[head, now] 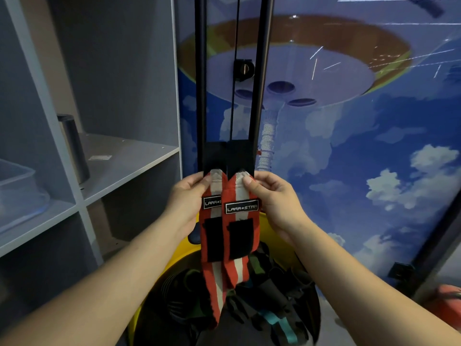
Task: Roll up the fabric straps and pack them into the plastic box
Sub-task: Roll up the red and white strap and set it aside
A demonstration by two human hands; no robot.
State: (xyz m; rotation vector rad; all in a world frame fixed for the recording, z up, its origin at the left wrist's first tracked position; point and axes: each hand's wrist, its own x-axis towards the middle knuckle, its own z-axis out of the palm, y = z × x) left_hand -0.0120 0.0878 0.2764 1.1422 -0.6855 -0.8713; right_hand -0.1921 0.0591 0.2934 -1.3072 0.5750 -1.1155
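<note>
While the left hand (189, 196) is pinching the top of one fabric strap (212, 236) and the right hand (277, 198) is pinching the top of the other strap (238, 236), both are hanging side by side and touching at picture centre. Each is showing woven red cloth with a pale central stripe, a black-and-white label and a black rectangular patch, its limp tail trailing toward six o'clock over a yellow round tub (279, 248) of dark tangled gear. A translucent plastic box (17, 186) is sitting on a grey shelf (124, 158) at nine o'clock.
</note>
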